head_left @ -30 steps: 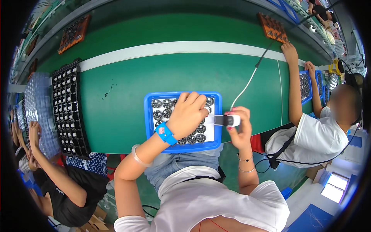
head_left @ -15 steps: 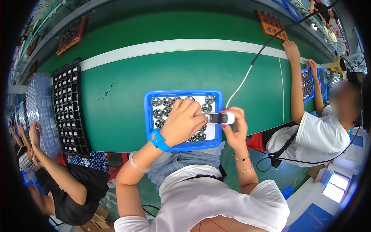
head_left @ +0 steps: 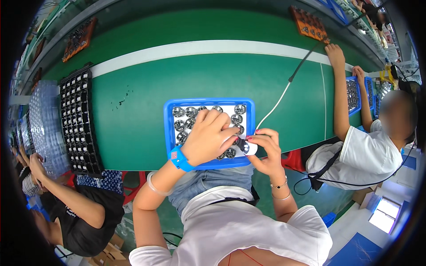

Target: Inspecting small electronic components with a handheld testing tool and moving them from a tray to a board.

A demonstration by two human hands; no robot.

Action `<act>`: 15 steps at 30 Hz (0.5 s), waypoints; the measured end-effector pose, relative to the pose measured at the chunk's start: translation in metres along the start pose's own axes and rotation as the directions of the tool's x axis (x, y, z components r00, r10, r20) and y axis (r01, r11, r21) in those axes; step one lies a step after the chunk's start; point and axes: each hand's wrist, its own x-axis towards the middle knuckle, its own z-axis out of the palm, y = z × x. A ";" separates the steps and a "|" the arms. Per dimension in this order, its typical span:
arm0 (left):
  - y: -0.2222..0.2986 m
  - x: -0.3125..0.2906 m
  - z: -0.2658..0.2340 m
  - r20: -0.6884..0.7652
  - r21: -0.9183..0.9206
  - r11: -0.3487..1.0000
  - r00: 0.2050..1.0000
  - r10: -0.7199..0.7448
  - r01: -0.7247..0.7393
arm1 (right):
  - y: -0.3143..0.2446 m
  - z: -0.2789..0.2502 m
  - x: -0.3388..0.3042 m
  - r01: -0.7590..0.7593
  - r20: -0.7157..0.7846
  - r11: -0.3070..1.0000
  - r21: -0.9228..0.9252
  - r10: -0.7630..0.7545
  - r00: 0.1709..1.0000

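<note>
A blue tray (head_left: 169, 137) lined in white lies in front of me, with rows of small round black-and-silver parts (head_left: 191, 111) in it. My left hand (head_left: 208, 136) reaches over the tray, its thumb and index finger pinched near the right side. What sits between those fingertips is too small to make out. At the tray's right edge my right hand (head_left: 268, 153) grips a small white-and-black device (head_left: 250, 148), its black end facing my left fingertips. A white cable (head_left: 277, 104) runs down to my right hand; where it ends is hidden.
A black rack (head_left: 80, 124) of white pieces stands left on the green table (head_left: 142, 88), beside stacked clear plastic trays (head_left: 44, 124). Orange boards (head_left: 309, 24) lie at the back. Co-workers sit on both sides; the right one (head_left: 361, 155) has blue trays (head_left: 353, 95).
My right hand has drawn slightly left and down and tilted the device, so its white end now points lower. My left hand stays over the tray, nearly in place.
</note>
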 end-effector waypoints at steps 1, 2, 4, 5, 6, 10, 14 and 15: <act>0.001 -0.003 -0.004 -0.006 -0.012 1.000 1.000 -0.021 0.021 | 0.000 -0.001 0.001 -0.003 0.000 1.000 0.001 0.003 1.000; 0.003 -0.007 -0.005 -0.003 -0.012 1.000 1.000 -0.021 0.021 | 0.002 -0.001 0.001 -0.005 -0.001 1.000 0.002 0.005 1.000; 0.006 -0.014 -0.006 0.050 -0.063 0.998 0.999 -0.014 0.017 | 0.003 -0.003 0.001 -0.012 0.036 1.000 0.027 0.011 0.999; 0.005 -0.015 -0.003 0.075 -0.061 0.998 0.997 0.004 0.001 | 0.004 -0.001 -0.001 -0.013 0.036 1.000 0.028 0.011 0.999; 0.006 -0.014 -0.002 0.076 -0.061 0.998 0.997 0.003 0.002 | 0.007 0.003 -0.004 -0.079 -0.046 0.983 0.167 0.087 0.995; 0.009 -0.011 0.003 0.063 -0.054 0.998 0.998 0.026 -0.023 | 0.002 0.008 -0.010 -0.117 -0.307 0.618 0.777 0.534 0.788; 0.007 -0.014 0.016 0.067 0.022 0.998 0.996 0.063 -0.065 | 0.004 -0.013 -0.016 -0.106 -0.113 0.900 0.424 0.168 0.979; 0.009 -0.012 0.017 0.067 0.019 0.998 0.996 0.065 -0.066 | 0.002 -0.016 -0.013 -0.063 -0.033 0.958 0.280 0.075 0.997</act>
